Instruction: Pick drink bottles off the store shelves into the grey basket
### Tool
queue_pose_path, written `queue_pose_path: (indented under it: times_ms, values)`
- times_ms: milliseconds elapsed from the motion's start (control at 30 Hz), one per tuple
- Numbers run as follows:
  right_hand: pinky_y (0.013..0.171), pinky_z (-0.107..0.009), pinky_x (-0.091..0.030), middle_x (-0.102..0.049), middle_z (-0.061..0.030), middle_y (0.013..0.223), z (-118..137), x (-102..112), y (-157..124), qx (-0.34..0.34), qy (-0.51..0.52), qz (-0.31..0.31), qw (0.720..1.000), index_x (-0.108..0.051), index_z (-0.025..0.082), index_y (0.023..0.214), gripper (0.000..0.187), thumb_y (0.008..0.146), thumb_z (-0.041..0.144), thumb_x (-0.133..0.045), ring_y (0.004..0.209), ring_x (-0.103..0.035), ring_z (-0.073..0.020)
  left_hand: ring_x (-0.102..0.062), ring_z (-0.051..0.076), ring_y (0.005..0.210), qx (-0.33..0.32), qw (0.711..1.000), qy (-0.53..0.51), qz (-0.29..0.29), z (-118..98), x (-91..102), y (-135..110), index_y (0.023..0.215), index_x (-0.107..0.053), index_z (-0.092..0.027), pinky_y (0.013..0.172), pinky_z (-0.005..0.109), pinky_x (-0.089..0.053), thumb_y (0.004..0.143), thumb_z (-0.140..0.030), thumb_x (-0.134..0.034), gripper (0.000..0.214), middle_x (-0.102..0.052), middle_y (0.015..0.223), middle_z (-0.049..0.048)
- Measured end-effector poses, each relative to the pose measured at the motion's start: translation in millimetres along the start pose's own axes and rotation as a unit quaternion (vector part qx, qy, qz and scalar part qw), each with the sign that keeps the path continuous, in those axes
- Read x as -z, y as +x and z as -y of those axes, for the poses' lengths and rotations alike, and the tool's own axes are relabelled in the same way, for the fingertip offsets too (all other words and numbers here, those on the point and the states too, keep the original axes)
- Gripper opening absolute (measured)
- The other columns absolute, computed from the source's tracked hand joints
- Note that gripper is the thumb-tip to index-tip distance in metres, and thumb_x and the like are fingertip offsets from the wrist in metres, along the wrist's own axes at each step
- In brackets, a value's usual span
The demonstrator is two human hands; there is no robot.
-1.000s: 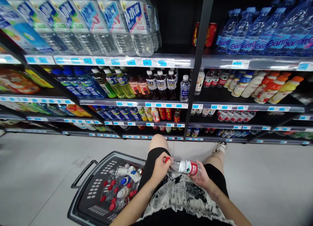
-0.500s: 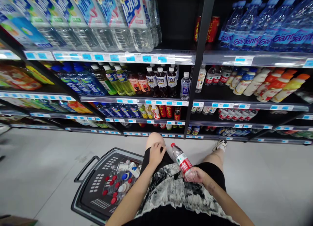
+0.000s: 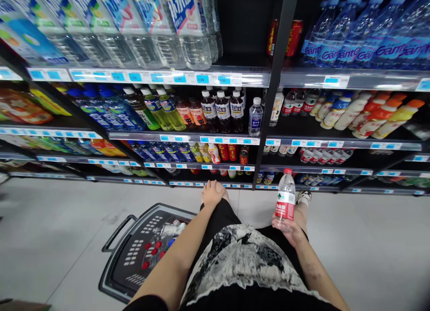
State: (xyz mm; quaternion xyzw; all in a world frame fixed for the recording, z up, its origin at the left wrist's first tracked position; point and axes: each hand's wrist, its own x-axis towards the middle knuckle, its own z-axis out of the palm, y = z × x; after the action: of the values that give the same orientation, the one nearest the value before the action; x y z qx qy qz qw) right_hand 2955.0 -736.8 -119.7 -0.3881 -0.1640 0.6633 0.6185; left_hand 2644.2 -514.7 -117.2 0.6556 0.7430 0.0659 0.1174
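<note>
- The right hand has its fingers wrapped round the lower part of a clear bottle; they are closed as far as its girth lets them.
- The bottle stands up out of these fingers, its red cap at the far end, pointing towards the shelving, and its red and white label just above the grip. How much liquid is inside is hard to tell.
- The left hand holds nothing: its fingers lie loosely spread over the left knee, slightly bent, well apart from the bottle.
- Below and to the left of the left fingers, a black basket rests on the grey floor, its handle on the side farther from them. The left forearm hides part of it.
- Inside the basket, to the lower left of the same fingers, lie red-capped bottles.
- Between the two hands, and nearer the body, is a black and white patterned cloth.
- Just beyond the right fingers, to the right of the bottle, shows a white shoe.
- Ahead of both sets of fingers run shelves of drinks: dark bottles with white labels beyond the left fingers, small red-labelled bottles beyond the right, and blue bottles higher up and farther right.
</note>
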Motion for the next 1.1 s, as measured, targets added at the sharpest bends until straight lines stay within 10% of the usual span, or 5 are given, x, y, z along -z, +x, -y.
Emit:
queue_pose_path:
  times_ms: [333, 633, 833, 1100]
  values:
    - [0.078, -0.044, -0.055, -0.069, -0.0093, 0.101, 66.1, -14.8, -24.4, 0.100, -0.037, 0.037, 0.994, -0.055, 0.022, 0.134, 0.074, 0.064, 0.034, -0.078, 0.081, -0.068, -0.0255, -0.030, 0.037, 0.146, -0.003, 1.000, 0.002, -0.010, -10.4, -0.8, -1.8, 0.149, -0.047, -0.023, 0.115, 0.056, -0.034, 0.083, -0.046, -0.059, 0.070, -0.032, 0.162, 0.0120]
    - [0.072, -0.040, -0.053, -0.068, -0.0106, 0.097, 65.3, -19.1, -18.6, 0.069, -0.025, 0.066, 0.995, -0.057, 0.020, 0.132, 0.076, 0.064, 0.045, -0.078, 0.077, -0.065, -0.0240, -0.036, 0.036, 0.143, -0.003, 1.000, -0.002, -0.026, -4.1, 3.1, -2.4, 0.145, -0.051, -0.023, 0.114, 0.053, -0.035, 0.084, -0.045, -0.058, 0.066, -0.037, 0.160, 0.0127]
    - [0.065, -0.036, -0.050, -0.065, -0.0106, 0.090, 59.7, -32.3, -9.7, 0.073, -0.014, 0.073, 0.995, -0.060, 0.017, 0.131, 0.097, 0.061, 0.085, -0.068, 0.069, -0.058, -0.0201, -0.040, 0.034, 0.140, 0.007, 0.999, -0.012, -0.038, -0.1, 9.3, -3.5, 0.143, -0.054, -0.021, 0.114, 0.049, -0.036, 0.084, -0.043, -0.057, 0.063, -0.041, 0.156, 0.0126]
    - [0.087, -0.050, -0.057, -0.054, -0.0118, 0.144, 58.2, -36.9, -13.9, 0.060, 0.012, 0.118, 0.991, -0.062, 0.029, 0.130, 0.067, 0.068, 0.044, -0.083, 0.107, -0.066, -0.0324, -0.040, 0.033, 0.140, 0.015, 0.999, -0.013, -0.036, 6.1, 12.0, -2.9, 0.143, -0.054, -0.022, 0.113, 0.049, -0.037, 0.084, -0.045, -0.057, 0.063, -0.042, 0.156, 0.0106]
